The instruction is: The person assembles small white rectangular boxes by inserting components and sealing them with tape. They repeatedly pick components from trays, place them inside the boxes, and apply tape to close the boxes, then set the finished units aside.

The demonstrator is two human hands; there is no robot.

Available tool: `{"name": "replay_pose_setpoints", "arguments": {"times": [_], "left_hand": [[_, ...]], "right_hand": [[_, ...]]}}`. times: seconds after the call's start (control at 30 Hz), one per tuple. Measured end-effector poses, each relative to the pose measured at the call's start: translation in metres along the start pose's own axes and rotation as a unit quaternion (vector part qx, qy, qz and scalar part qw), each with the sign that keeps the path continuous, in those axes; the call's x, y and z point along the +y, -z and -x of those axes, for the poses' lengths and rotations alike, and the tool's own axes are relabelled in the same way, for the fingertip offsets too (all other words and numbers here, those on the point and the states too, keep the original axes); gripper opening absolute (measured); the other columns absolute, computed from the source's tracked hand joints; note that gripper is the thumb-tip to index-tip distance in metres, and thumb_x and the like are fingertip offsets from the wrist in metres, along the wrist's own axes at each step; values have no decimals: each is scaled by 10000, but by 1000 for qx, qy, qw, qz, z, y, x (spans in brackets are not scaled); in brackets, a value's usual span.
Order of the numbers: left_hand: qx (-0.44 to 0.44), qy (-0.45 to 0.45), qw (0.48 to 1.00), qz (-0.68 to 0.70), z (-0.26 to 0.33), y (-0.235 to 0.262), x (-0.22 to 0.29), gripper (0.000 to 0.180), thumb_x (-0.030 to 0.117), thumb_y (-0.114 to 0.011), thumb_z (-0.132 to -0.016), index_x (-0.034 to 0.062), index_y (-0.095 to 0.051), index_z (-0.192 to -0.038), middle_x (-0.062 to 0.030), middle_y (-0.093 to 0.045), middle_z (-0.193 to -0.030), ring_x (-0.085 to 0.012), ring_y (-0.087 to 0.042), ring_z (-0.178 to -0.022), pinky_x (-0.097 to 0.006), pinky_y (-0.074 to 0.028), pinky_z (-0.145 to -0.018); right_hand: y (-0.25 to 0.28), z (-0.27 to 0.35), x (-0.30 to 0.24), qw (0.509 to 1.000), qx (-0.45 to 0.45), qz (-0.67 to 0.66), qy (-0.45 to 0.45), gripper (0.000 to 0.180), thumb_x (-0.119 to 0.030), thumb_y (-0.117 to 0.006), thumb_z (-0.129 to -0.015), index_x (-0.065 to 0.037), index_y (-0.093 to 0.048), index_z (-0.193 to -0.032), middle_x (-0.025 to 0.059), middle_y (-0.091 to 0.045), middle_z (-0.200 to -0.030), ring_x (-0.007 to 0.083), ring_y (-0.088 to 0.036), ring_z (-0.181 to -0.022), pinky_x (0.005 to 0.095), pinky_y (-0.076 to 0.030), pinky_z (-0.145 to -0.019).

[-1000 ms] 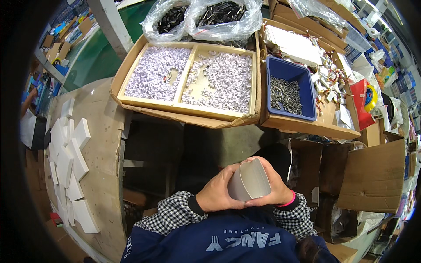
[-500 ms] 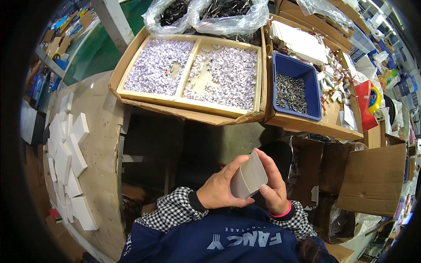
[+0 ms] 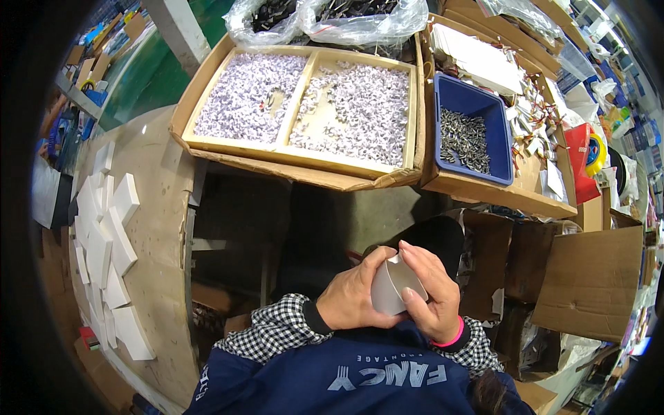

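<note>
A pale grey-white hollow plastic casing (image 3: 397, 285) is held in front of my body, between both hands. My left hand (image 3: 353, 294) wraps its left side, thumb along the upper edge and fingers beneath. My right hand (image 3: 432, 290) closes on the opposite side, its thumb pressing on the near edge and its fingers over the far corner. The casing's sides look bowed apart, with a curved opening between them. Its underside and most of the fingertips are hidden.
Ahead stands a two-part wooden tray (image 3: 297, 153) of small white pieces. Right of it, a blue bin (image 3: 477, 174) holds small metal parts. White flat casings (image 3: 124, 256) lie piled on the left table (image 3: 162, 277). An open cardboard box (image 3: 588, 283) stands at right.
Both hands have closed in further around the casing. It has turned, and its sides now bow into a rounded opening where a flat broad face showed before.
</note>
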State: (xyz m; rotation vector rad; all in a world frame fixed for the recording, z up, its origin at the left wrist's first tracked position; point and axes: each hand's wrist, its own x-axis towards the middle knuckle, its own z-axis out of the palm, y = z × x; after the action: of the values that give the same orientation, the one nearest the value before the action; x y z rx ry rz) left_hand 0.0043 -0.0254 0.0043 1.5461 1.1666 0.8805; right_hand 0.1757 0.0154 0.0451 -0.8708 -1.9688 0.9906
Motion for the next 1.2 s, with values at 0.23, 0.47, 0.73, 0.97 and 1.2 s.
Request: {"name": "replay_pose_setpoints", "arguments": {"times": [0.23,0.47,0.73,0.97,1.2], "left_hand": [[40,-56,995,-70,-3,-1,-4,970,288,-845,-567,70,-325,-1356,-161,-550,-1212,-332,-570,-1104,-387,-483,-911],[96,-81,978,-164,-3,2,3,944,234,-837,-534,83,-398,-1356,-110,-544,-1208,-317,-569,-1005,-395,-479,-876],[148,-167,927,-301,-6,7,7,910,239,-812,-535,110,-435,-1353,-61,-529,-1105,-244,-543,-848,-396,-452,-767],[185,-172,922,-294,-6,5,3,883,238,-786,-563,88,-429,-1356,-69,-526,-1128,-245,-542,-862,-383,-440,-755],[167,-153,933,-282,-5,5,5,929,244,-794,-533,88,-417,-1367,-83,-532,-1135,-252,-545,-885,-383,-440,-771]], "right_hand": [[-5,1,4,986,-57,120,98,375,-57,-687,-733,0,-656,-1102,158,-646,-1122,326,-610,-1065,406,-484,-909],[-3,10,5,979,36,-178,-93,221,44,-627,-840,25,-641,-1060,146,-628,-1115,250,-583,-1077,327,-455,-925],[-4,6,3,962,30,-196,-187,332,-36,-715,-810,13,-623,-1126,115,-597,-1127,175,-588,-954,285,-481,-841],[-13,0,6,997,55,30,-44,364,-41,-748,-721,5,-661,-1071,135,-677,-1003,251,-616,-840,315,-507,-741],[-3,-5,4,995,54,17,-84,336,-57,-751,-723,8,-666,-1042,108,-680,-877,194,-626,-767,297,-510,-704]]}}
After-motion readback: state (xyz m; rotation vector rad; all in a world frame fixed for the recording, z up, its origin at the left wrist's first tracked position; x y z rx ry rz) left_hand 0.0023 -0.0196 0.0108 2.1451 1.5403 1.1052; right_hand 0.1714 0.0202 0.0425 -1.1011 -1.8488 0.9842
